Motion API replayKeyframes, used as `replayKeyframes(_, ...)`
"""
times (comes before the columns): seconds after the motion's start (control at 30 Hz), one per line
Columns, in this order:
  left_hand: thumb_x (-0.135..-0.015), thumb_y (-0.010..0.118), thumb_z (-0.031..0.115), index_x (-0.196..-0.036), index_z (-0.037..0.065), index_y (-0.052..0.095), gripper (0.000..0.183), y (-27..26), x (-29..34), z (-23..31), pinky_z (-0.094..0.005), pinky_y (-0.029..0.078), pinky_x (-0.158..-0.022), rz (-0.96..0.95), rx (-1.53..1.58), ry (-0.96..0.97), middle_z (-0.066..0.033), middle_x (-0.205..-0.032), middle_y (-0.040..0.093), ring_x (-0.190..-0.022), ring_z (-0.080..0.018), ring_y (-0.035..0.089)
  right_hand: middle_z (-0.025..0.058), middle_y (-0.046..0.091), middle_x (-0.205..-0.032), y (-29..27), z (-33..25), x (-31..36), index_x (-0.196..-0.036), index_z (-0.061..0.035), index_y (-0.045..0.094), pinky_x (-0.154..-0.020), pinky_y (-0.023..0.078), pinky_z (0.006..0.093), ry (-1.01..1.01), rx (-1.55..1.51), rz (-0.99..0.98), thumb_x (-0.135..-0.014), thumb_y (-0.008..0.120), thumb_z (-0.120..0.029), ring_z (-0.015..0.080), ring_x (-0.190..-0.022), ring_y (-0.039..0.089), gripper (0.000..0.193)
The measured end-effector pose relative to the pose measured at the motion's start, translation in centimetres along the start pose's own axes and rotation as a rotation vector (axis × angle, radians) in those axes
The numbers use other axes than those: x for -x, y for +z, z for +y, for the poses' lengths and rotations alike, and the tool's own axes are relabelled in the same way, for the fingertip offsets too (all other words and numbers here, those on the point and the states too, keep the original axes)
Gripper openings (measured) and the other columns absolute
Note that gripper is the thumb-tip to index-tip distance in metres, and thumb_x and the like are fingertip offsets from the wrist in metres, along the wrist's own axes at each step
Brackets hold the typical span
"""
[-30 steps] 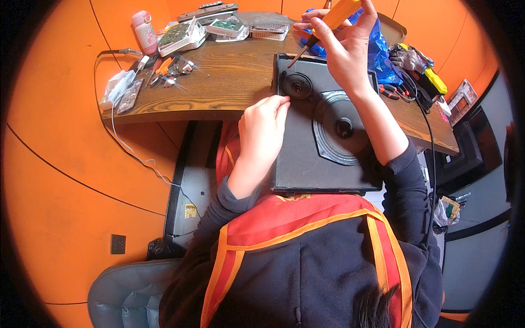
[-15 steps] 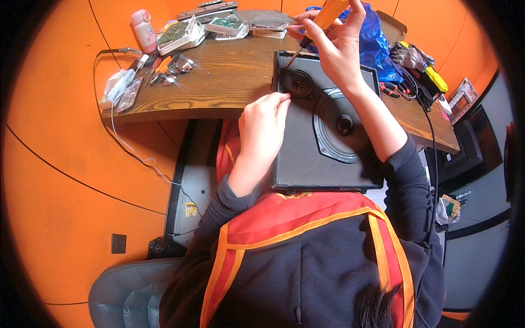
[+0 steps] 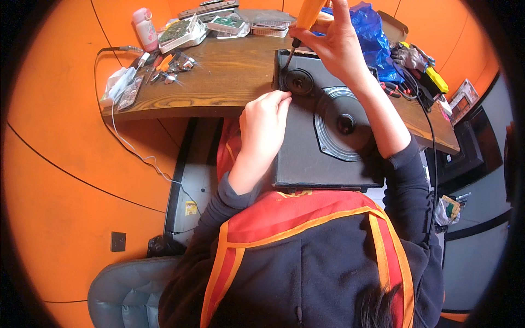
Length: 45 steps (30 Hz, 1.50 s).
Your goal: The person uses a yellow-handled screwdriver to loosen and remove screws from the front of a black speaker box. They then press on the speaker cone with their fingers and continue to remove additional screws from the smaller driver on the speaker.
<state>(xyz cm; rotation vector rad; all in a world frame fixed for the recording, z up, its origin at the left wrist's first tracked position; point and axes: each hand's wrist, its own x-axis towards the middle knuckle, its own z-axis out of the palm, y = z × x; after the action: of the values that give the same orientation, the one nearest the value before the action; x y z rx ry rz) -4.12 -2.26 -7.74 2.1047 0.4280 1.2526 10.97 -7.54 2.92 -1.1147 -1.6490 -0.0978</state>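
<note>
A black speaker box (image 3: 298,158) leans at the table's near edge, its front face up. On that face sit a large round cone (image 3: 328,134) and a small tweeter (image 3: 299,82) near the far left corner. My right hand (image 3: 339,52) is closed round the yellow-orange handle of a screwdriver (image 3: 309,15). Its shaft slants down to the tweeter's far left edge, and the tip looks to be touching there. My left hand (image 3: 262,123) has its fingertips pressed together at the tweeter's near left rim; whatever lies between them is hidden.
Circuit boards in white casings (image 3: 183,35) and a pink bottle (image 3: 145,30) stand at the back left of the wooden table (image 3: 229,71). Small tools (image 3: 167,65) lie left. A blue plastic bag (image 3: 372,38), gloves (image 3: 407,57) and a black cable (image 3: 432,136) are at the right.
The screwdriver has become more upright, and its handle has shifted left along with my right hand. My left hand keeps nearly the same place.
</note>
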Motion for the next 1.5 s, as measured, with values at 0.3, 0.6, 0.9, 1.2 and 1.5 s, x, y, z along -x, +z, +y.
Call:
replayKeyframes(0.3, -0.083, 0.059, 0.015, -0.087, 0.004, 0.067, 0.014, 0.1, -0.1, 0.1, -0.0400, 0.048, -0.063, 0.004, -0.008, 0.004, -0.0157, -0.079, 0.064, -0.074, -0.0348, 0.062, 0.0128, 0.052, -0.109, 0.1, -2.2, 0.3, -0.139, -0.0154, 0.021, -0.077, 0.051, 0.0293, 0.057, -0.022, -0.050, -0.079, 0.060, 0.012, 0.0163, -0.091, 0.058, 0.077)
replayKeyframes(0.6, -0.083, 0.060, 0.015, -0.087, 0.004, 0.067, 0.013, 0.0, 0.0, 0.2, -0.0398, 0.048, -0.063, -0.008, -0.011, -0.033, -0.0153, -0.081, 0.064, -0.074, -0.0350, 0.061, 0.0134, 0.051, -0.112, -0.1, -0.7, 0.7, -0.141, -0.0163, 0.020, -0.078, 0.049, 0.0294, -0.083, -0.103, 0.024, -0.080, 0.061, 0.009, 0.0173, -0.101, 0.054, 0.078)
replayKeyframes(0.9, -0.082, 0.061, 0.014, -0.087, 0.004, 0.067, 0.012, 0.0, 0.0, 0.1, -0.0395, 0.048, -0.063, 0.003, -0.008, 0.000, -0.0152, -0.080, 0.064, -0.074, -0.0346, 0.062, 0.0112, 0.054, -0.104, 0.5, -1.0, 1.2, -0.139, -0.0186, 0.021, -0.070, 0.049, 0.0251, 0.016, 0.092, 0.095, -0.076, 0.062, 0.014, 0.0146, -0.093, 0.058, 0.082)
replayKeyframes(1.2, -0.082, 0.060, 0.013, -0.087, 0.004, 0.067, 0.013, -0.1, 0.0, 0.2, -0.0400, 0.048, -0.064, 0.000, -0.034, -0.001, -0.0161, -0.082, 0.064, -0.074, -0.0351, 0.062, 0.0131, 0.050, -0.112, 0.9, 0.3, 1.1, -0.139, -0.0173, 0.017, -0.072, 0.052, 0.0280, -0.046, 0.107, 0.092, -0.078, 0.061, 0.012, 0.0160, -0.092, 0.058, 0.081)
replayKeyframes(1.5, -0.082, 0.060, 0.011, -0.089, 0.002, 0.067, 0.013, 0.0, 0.0, 0.2, -0.0354, 0.047, -0.062, 0.014, -0.029, 0.022, -0.0163, -0.077, 0.064, -0.069, -0.0288, 0.061, 0.0108, 0.044, -0.119, -0.5, -1.9, 0.5, -0.140, -0.0142, 0.022, -0.083, 0.047, 0.0294, -0.019, -0.084, -0.130, -0.081, 0.055, 0.013, 0.0179, -0.102, 0.055, 0.073)
